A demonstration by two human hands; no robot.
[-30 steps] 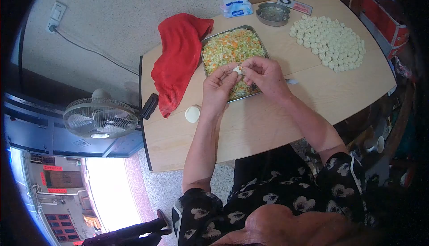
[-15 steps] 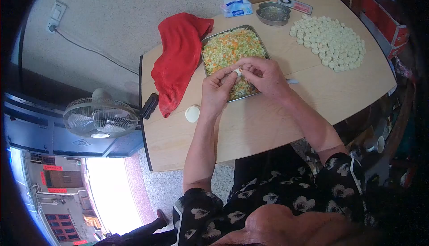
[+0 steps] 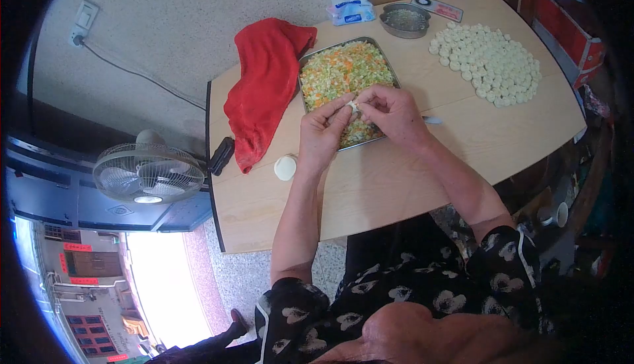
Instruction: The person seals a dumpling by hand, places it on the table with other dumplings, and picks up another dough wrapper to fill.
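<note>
Over the metal tray (image 3: 395,73) of chopped cabbage and carrot filling (image 3: 347,67), my two hands meet at a small white dumpling (image 3: 353,107). The fingers of my left hand (image 3: 321,133) are closed around its left side. From the other side, the thumb and fingers of my right hand (image 3: 393,113) pinch its edge. My fingers cover most of the dumpling. By my left forearm lies a pale round stack, seemingly dough wrappers (image 3: 285,168). The light end of a utensil (image 3: 432,120) shows beside my right wrist.
Many small white dumplings (image 3: 485,63) lie in a cluster at the right of the table. A round metal dish (image 3: 404,22), a tissue pack (image 3: 351,6) and a flat box (image 3: 437,8) stand behind. A red cloth (image 3: 264,86), black object (image 3: 221,156) and fan (image 3: 148,172) are leftward.
My right fingers have shifted slightly along the dumpling's edge, with the index finger more bent. My left hand keeps its hold almost unmoved.
</note>
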